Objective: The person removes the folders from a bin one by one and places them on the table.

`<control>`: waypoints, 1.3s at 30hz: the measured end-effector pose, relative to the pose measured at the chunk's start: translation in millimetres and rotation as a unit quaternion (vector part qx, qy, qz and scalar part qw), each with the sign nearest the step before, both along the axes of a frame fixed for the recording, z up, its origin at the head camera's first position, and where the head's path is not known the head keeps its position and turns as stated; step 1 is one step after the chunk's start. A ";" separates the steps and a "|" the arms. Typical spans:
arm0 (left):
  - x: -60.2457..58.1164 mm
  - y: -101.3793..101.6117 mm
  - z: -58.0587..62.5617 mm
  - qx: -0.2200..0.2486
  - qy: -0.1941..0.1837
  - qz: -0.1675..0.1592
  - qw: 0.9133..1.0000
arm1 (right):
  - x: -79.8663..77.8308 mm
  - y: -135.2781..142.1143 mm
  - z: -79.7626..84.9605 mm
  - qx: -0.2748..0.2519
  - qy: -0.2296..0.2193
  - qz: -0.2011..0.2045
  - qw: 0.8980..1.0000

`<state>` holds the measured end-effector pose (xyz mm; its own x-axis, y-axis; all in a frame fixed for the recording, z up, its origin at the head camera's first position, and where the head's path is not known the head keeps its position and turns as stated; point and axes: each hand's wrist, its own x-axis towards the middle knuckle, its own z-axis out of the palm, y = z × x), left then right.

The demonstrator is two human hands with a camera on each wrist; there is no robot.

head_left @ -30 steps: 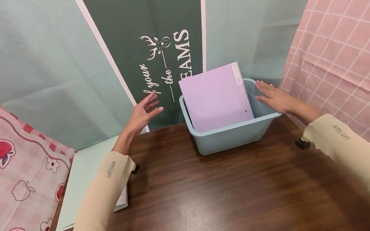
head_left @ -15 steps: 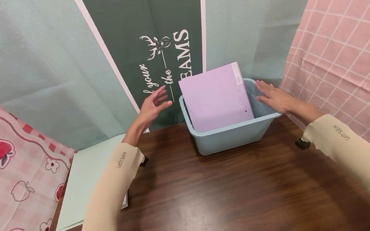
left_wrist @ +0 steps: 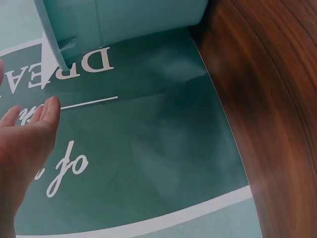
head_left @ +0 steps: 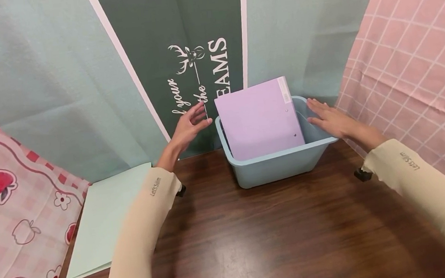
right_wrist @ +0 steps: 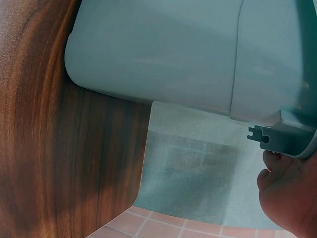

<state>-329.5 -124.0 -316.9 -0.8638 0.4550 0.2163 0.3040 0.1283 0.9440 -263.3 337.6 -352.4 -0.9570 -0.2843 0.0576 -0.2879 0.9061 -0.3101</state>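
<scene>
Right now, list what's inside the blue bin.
A purple binder sits tilted in the blue bin, its top sticking out. The bin's front covers the binder's bottom edge; anything behind the binder is hidden.

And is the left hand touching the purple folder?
Apart: in the head view, dark green backdrop shows between the left hand and the purple folder.

Between the left hand (head_left: pixel 188 127) and the blue bin (head_left: pixel 280 169) there is a narrow gap, with green cloth (head_left: pixel 201 14) behind. Inside the bin, the purple binder (head_left: pixel 259 119) blocks the left part and sticks out at the top; there is room to its right, but the right hand (head_left: pixel 331 121) is at that end. The wooden table (head_left: pixel 268 227) in front gives wide passage.
</scene>
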 end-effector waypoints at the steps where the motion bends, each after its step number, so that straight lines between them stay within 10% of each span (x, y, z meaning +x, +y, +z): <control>1: -0.8 1.5 -0.3 0.001 0.001 0.000 1.000 | 0.1 0.0 -0.2 -0.001 0.000 0.000 1.000; 23: -12.3 33.5 -2.5 0.005 -0.006 0.005 1.000 | 2.6 0.6 -4.0 -0.008 0.002 -0.007 1.000; 30: -39.3 41.9 -26.9 0.008 -0.003 0.024 1.000 | 1.2 0.9 -6.2 -0.016 0.008 -0.006 1.000; 39: -43.1 52.3 -28.9 0.010 -0.022 0.038 0.999 | -1.1 -0.1 -3.9 -0.008 0.013 -0.003 1.000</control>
<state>-372.6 -71.7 -345.7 -0.9046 0.3840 0.1850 0.2517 0.1309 0.9589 -264.4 337.5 -356.3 -0.9570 -0.2765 0.0880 -0.2900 0.9029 -0.3172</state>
